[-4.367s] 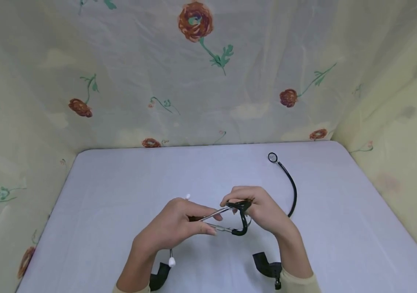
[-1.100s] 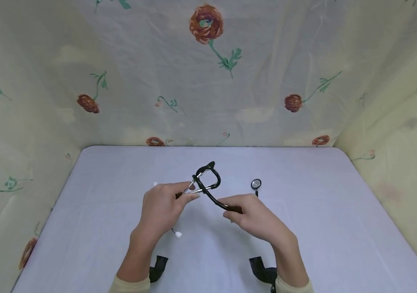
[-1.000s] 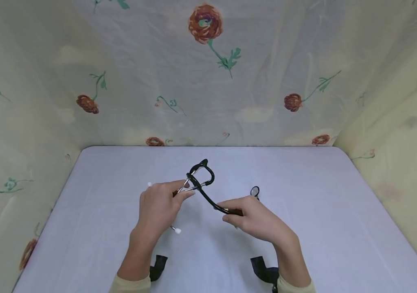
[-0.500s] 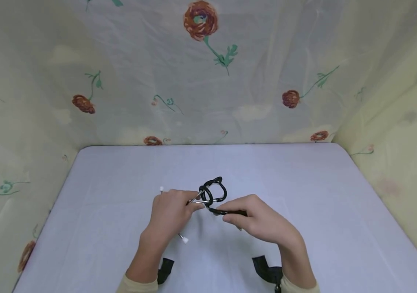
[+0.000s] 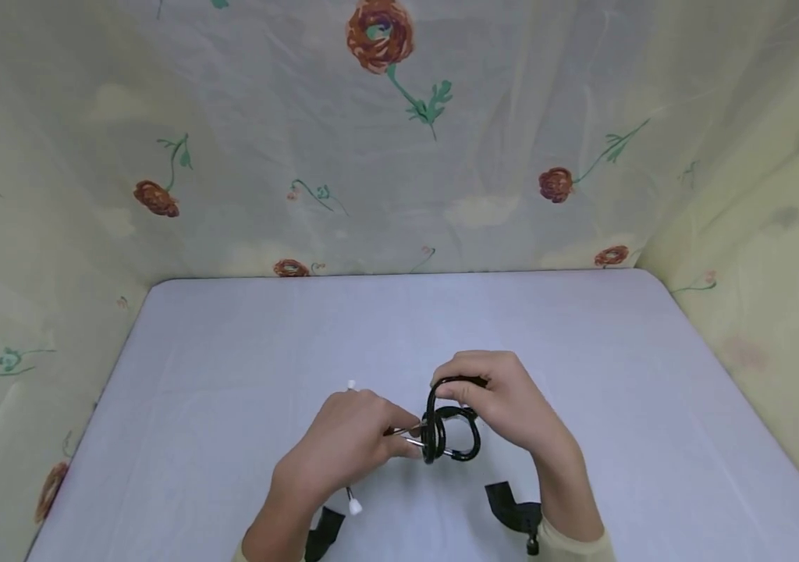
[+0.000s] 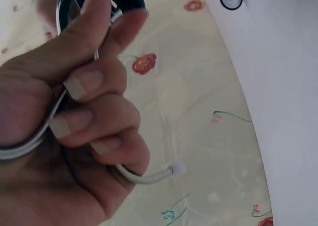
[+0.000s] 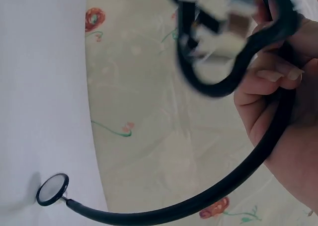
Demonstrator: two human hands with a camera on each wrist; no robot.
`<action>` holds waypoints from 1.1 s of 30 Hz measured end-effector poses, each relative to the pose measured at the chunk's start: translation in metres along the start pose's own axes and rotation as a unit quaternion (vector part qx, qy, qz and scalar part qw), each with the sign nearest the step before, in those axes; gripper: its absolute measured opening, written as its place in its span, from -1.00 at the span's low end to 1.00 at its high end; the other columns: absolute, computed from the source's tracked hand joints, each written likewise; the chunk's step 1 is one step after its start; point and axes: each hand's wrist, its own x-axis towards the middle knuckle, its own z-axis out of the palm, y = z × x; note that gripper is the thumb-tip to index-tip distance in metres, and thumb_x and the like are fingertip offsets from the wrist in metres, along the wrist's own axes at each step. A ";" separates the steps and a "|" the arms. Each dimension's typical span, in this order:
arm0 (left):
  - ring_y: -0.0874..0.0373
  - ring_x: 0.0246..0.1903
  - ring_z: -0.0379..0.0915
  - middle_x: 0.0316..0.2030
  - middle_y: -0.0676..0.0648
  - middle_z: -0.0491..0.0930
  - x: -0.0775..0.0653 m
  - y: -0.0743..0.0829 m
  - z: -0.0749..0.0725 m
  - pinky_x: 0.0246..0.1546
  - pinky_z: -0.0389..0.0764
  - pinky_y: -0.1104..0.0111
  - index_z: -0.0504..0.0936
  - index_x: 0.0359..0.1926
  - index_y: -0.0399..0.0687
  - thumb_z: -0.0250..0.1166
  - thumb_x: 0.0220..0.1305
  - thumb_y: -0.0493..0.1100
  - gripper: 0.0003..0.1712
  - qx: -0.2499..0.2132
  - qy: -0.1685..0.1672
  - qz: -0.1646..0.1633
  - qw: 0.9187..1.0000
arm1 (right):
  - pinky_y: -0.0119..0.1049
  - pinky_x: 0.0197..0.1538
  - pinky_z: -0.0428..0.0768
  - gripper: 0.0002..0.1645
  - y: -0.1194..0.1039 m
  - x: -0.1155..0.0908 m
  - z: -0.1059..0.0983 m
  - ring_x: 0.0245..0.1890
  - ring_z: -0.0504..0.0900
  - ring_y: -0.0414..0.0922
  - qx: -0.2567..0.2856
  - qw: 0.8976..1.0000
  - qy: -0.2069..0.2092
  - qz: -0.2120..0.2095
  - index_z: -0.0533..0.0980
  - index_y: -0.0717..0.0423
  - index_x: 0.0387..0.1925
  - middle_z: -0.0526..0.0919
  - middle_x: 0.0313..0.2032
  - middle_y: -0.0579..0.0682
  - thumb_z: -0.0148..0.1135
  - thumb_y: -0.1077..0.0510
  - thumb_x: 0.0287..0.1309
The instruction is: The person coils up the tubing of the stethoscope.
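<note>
Both hands hold a stethoscope (image 5: 431, 429) above the table. My left hand (image 5: 343, 445) grips its metal ear tubes, fingers curled round them in the left wrist view; one white ear tip (image 6: 177, 168) sticks out past the fingers. Black tubing loops round the ear tubes just right of the left fingertips. My right hand (image 5: 505, 398) pinches the tubing higher up, where it arches over from the coil. From the right hand the free end curves away to the round chest piece (image 7: 52, 189), seen in the right wrist view; in the head view that piece is hidden.
A white-covered table (image 5: 266, 336) lies under the hands, with a flower-printed curtain (image 5: 456, 172) round its back and sides. Black angled pieces (image 5: 515, 511) show beside each wrist.
Earlier the tubing lay stretched out on the table to the right; now it is wound round the ear tubes. Over the last second the right hand has carried it up and both hands have come nearer.
</note>
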 end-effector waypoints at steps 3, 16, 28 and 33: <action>0.46 -0.65 0.25 -0.53 0.46 0.55 -0.003 0.001 -0.003 -0.61 0.29 0.53 0.66 -0.33 0.53 0.30 -0.02 0.23 -0.83 -0.028 -0.011 0.027 0.999 | -0.40 -0.43 0.46 -0.94 0.005 0.000 -0.002 -0.55 0.41 -0.25 0.001 1.000 0.013 0.018 0.63 -0.16 -0.39 0.58 -0.53 -0.14 0.26 0.01 0.09; 0.51 -0.69 0.22 -0.52 0.52 0.54 -0.013 0.002 -0.017 0.19 0.34 0.02 0.60 -0.31 0.63 0.21 0.07 0.27 -0.87 -0.124 -0.007 0.092 0.988 | -0.32 -0.39 0.47 -0.83 0.019 0.002 -0.006 -0.50 0.42 -0.20 0.048 0.991 0.002 0.123 0.65 -0.02 -0.40 0.61 -0.45 -0.03 0.32 -0.01 0.02; 0.36 -0.66 0.21 -0.71 0.26 0.34 -0.016 -0.007 -0.029 -0.48 0.33 0.47 0.59 -0.17 0.54 0.19 0.19 0.16 -0.82 -0.187 0.054 0.024 0.981 | -0.27 -0.32 0.43 -0.78 0.027 0.005 -0.001 -0.35 0.54 -0.12 0.019 0.983 -0.010 0.180 0.60 0.04 -0.59 0.68 -0.39 -0.06 0.25 0.07 0.10; 0.36 -0.72 0.13 -0.75 0.22 0.23 -0.015 -0.013 -0.030 -0.62 0.25 0.49 0.58 -0.27 0.51 0.18 0.23 0.13 -0.92 -0.151 0.097 0.007 0.984 | -0.27 -0.30 0.40 -0.69 0.021 0.006 0.003 -0.22 0.56 -0.12 -0.011 0.981 -0.047 0.190 0.52 0.12 -0.65 0.71 -0.25 -0.04 0.16 0.12 0.19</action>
